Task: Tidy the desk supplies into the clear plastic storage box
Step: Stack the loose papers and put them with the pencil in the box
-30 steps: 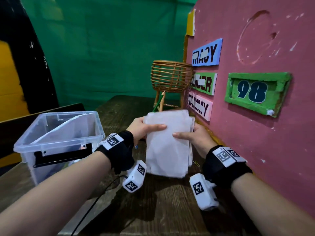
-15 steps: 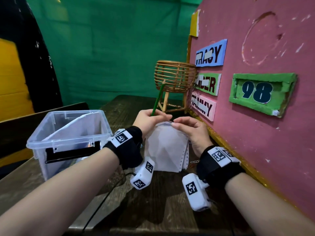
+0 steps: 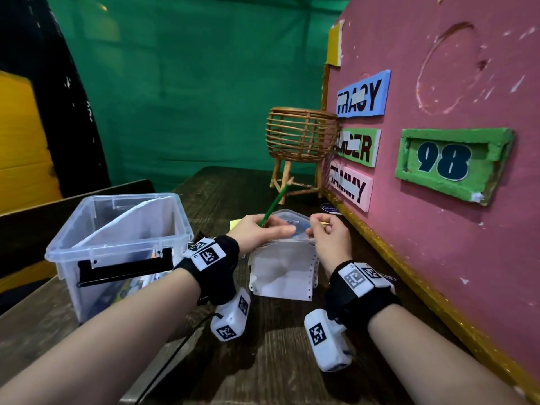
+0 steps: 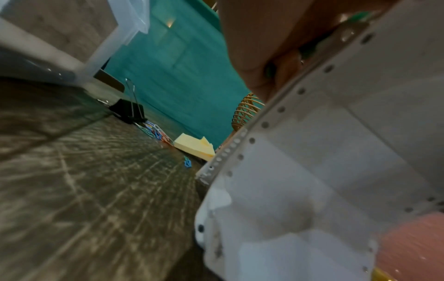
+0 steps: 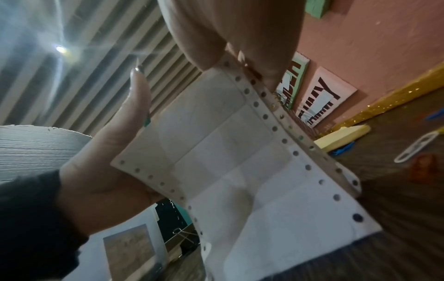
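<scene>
We are seeing the storage box (image 3: 117, 229) standing open-topped at left, while the pink board (image 3: 438, 229) is walling off the desk's (image 3: 263, 361) right side.

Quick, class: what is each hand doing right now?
Left hand: closed around a green pencil and the top of the label sheets.
Right hand: pinching the sheets' top edge.

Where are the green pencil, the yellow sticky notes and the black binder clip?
green pencil (image 3: 274, 203): head view, middle of its shaft.
yellow sticky notes (image 4: 192, 145): left wrist view, top of the pad.
black binder clip (image 4: 127, 111): left wrist view, its black body.
</scene>
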Action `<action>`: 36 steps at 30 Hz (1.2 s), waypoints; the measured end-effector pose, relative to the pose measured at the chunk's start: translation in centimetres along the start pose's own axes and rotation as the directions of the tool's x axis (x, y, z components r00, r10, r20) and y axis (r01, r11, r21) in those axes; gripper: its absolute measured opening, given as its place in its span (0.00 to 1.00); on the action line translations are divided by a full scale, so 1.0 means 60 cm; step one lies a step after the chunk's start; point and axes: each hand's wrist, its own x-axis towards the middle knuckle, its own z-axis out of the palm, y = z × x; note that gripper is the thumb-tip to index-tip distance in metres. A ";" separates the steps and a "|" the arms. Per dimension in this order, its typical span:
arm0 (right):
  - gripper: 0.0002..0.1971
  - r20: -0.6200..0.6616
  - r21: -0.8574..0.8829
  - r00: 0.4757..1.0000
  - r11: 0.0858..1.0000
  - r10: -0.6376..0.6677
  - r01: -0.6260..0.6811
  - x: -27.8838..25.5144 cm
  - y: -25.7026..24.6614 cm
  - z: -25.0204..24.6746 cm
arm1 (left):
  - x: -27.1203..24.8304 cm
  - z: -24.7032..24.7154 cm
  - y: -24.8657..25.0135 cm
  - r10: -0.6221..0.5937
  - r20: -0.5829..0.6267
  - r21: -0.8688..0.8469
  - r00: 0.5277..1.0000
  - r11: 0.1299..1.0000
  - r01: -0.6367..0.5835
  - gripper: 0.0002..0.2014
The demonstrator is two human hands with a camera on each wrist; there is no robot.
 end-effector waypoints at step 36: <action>0.44 0.154 0.110 0.986 0.993 -0.055 0.038 0.013 -0.030 -0.033 | -0.005 0.014 0.039 -0.043 -0.026 -0.254 0.999 0.966 0.035 0.20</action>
